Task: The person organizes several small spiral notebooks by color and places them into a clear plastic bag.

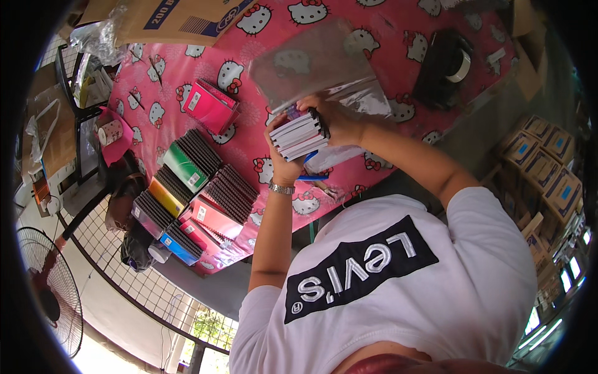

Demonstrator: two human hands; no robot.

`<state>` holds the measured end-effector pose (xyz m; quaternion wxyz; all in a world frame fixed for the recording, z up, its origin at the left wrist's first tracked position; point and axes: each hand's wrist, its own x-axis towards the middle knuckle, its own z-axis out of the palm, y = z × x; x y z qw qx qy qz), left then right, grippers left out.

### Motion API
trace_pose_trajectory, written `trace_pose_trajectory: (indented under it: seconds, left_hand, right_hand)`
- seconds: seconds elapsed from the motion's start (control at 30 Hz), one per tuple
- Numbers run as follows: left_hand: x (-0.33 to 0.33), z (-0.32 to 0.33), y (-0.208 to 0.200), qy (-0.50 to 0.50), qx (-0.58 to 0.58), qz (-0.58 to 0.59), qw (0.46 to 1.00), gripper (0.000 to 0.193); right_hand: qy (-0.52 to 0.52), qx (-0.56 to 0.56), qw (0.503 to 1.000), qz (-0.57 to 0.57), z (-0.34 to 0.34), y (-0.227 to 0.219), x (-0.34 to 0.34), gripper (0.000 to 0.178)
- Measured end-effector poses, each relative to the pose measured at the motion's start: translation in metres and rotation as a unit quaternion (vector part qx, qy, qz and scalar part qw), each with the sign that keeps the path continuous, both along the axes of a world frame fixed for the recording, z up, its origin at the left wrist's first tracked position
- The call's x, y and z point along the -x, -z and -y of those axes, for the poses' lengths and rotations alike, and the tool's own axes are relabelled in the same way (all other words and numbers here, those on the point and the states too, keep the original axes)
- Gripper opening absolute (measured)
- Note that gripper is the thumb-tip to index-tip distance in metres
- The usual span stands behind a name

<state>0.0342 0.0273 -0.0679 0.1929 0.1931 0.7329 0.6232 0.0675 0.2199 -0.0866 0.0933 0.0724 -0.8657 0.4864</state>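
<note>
Through the head camera I look down on a person in a white shirt (411, 311), whose two bare hands hold a bundle of notebooks (300, 136) just above a pink worktop (389, 47) covered with cartoon cats. The left hand (289, 167), with a metal watch (281, 188) at its wrist, has its grip clamped on the bundle from the left and below. The right hand (341, 128) is clamped on its far right side, fingers curling over the top. I judge that pressing from both sides stops the separate books sliding apart. White page edges face me, and the bundle tilts a little. Just beyond the hands lies clear plastic film (327, 59), spread flat, perhaps to be within easy reach. To the left, spiral notebooks stand in close piles, with green (185, 165), yellow (166, 198) and blue (179, 247) covers showing; the grouping seems meant to save room. A smaller pink stack (210, 107) lies apart, near the middle. At the far right of the worktop sits what looks like a black tape dispenser (436, 71).
</note>
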Motion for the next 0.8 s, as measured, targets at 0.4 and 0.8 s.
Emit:
trace_pose_trajectory:
  seconds: [0.4, 0.8]
  left_hand:
    - [-0.006, -0.005, -0.016, -0.026, 0.050, -0.012, 0.998, 0.089]
    - [-0.007, 0.000, 0.002, 0.025, 0.023, 0.018, 0.999, 0.080]
  right_hand:
    - [-0.006, 0.120, 0.993, -0.011, 0.010, -0.025, -0.008, 0.095]
    - [-0.058, 0.004, 0.998, -0.021, -0.021, -0.060, -0.012, 0.086]
